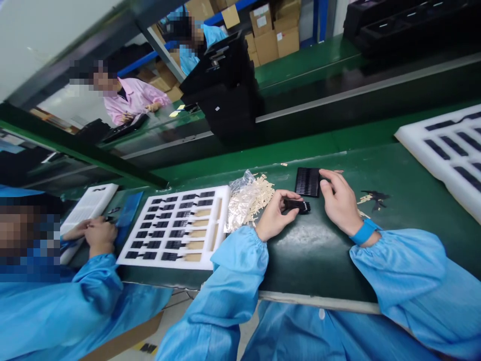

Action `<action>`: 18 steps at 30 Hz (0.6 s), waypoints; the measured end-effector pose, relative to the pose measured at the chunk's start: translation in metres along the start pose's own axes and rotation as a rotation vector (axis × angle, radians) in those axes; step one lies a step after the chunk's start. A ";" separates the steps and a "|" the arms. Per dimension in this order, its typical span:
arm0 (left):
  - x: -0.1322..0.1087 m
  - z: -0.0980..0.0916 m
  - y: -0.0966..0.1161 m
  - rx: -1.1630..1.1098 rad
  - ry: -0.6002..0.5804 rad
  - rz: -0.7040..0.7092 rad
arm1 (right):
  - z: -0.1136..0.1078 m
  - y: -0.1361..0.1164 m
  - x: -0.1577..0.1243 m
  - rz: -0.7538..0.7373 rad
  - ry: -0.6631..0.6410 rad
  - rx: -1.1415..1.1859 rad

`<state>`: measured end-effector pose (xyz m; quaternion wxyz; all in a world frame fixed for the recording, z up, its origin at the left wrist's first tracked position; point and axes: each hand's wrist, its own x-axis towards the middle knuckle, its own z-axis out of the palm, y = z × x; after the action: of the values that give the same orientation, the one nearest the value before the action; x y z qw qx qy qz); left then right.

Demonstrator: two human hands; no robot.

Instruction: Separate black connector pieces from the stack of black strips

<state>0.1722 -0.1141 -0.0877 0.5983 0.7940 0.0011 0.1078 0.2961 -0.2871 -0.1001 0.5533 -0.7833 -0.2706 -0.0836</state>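
Observation:
My left hand is closed in a pinch on a small black part held just above the green bench top. My right hand has its fingers curled, fingertips touching the edge of a flat black ribbed block lying on the bench. Left of my left hand sits a clear plastic bag with a heap of small beige strips. Further left lies a white foam tray with several black parts and beige strips in its slots.
A co-worker in a blue coat at the left has both hands on another white tray. A large white foam tray lies at the right. Stacked black trays, cartons and other people are beyond the bench.

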 end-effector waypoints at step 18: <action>0.001 -0.001 0.017 0.806 -0.213 0.214 | -0.001 -0.003 0.000 -0.002 -0.003 -0.012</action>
<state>0.1712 -0.1182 -0.0713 0.2226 0.9666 -0.1010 0.0775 0.2949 -0.2871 -0.0976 0.5480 -0.7866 -0.2716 -0.0847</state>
